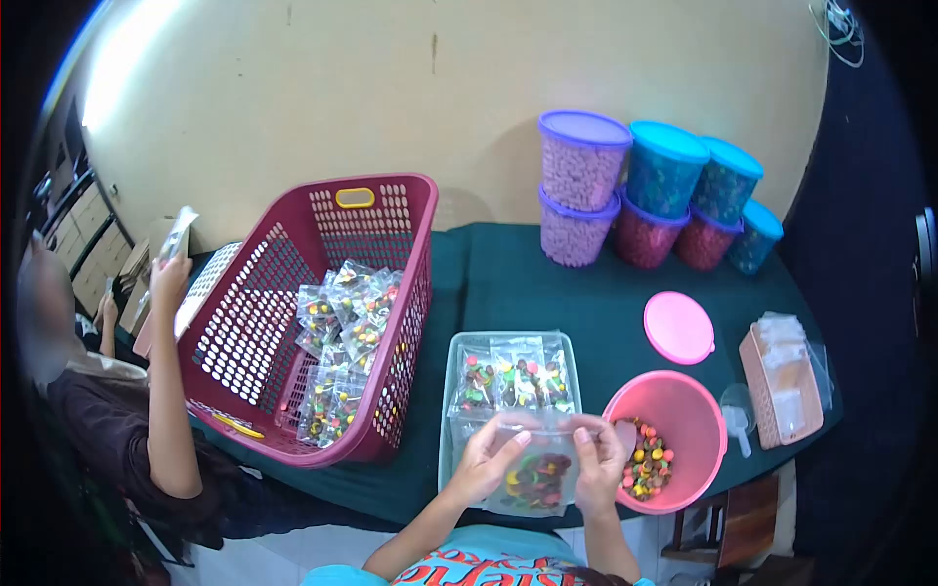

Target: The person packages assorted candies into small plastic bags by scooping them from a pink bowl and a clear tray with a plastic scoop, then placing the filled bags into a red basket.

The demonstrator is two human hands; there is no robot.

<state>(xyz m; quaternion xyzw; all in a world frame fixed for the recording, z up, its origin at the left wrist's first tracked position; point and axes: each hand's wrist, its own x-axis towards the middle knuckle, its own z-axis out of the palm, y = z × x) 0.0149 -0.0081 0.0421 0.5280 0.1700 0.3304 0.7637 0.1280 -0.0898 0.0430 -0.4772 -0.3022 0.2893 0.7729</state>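
A clear plastic bag [537,481] with colourful round candies hangs between my two hands. My left hand [489,461] pinches its upper left edge, and my right hand [598,464] pinches the upper right edge. Beneath and behind it is a pale tray [455,391] with several filled candy bags [528,376]. Just right of my right hand stands a pink tub [696,430] with loose candies [647,459] at its bottom.
A large maroon basket [415,264] at the left holds several filled bags. Lidded tubs [583,161] stand by the wall. A pink lid [679,327], a clear scoop [740,420] and a small basket [787,420] lie rightward. A co-worker [107,430] stands far left, arm raised.
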